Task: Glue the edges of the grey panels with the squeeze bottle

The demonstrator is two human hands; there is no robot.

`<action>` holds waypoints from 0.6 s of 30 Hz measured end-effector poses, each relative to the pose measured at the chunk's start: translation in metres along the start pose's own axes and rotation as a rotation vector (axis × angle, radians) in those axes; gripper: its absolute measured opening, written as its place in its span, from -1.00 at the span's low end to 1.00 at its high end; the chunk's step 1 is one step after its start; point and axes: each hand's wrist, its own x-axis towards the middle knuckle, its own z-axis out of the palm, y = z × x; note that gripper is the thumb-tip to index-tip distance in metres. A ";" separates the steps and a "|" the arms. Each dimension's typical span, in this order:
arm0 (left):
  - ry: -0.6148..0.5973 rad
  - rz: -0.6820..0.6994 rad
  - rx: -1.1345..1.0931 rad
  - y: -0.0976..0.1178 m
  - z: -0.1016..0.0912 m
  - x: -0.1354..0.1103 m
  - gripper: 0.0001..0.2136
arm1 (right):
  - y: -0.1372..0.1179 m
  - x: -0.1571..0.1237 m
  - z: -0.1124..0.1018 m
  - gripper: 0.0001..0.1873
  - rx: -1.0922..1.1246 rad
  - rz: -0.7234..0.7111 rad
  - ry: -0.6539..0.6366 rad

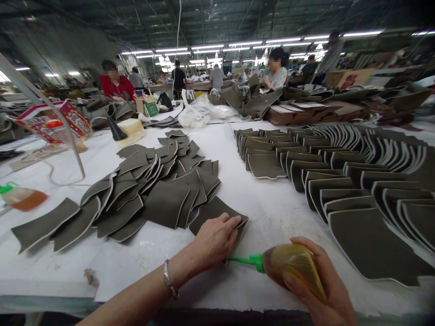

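My right hand (322, 280) is wrapped round a squeeze bottle (295, 267) of amber glue, tilted on its side. Its thin green nozzle points left, its tip touching or close to the near edge of a dark olive leather piece (217, 208). My left hand (215, 237) is closed on that piece near its right corner, fingers over the top; the thumb is hidden. Left of it lies a loose pile of similar leather pieces (163, 199) with pale edges. To the right, overlapping rows of such pieces (370, 240) fan out.
The white-covered table (142, 267) has its front edge close to me. A second glue bottle (23, 197) lies at left by a bent metal pole (68, 127). Behind are a red patterned box (54, 117), plastic bags (200, 111) and stacked panels (299, 113). Other people (117, 83) work farther back.
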 end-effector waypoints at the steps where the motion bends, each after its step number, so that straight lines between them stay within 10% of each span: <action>1: 0.001 -0.003 -0.004 0.000 0.001 0.000 -0.64 | 0.000 -0.001 0.000 -0.44 0.012 0.009 -0.017; 18: -0.009 0.005 -0.010 -0.002 0.003 0.000 -0.65 | -0.005 0.008 -0.002 -0.48 -0.096 -0.084 0.056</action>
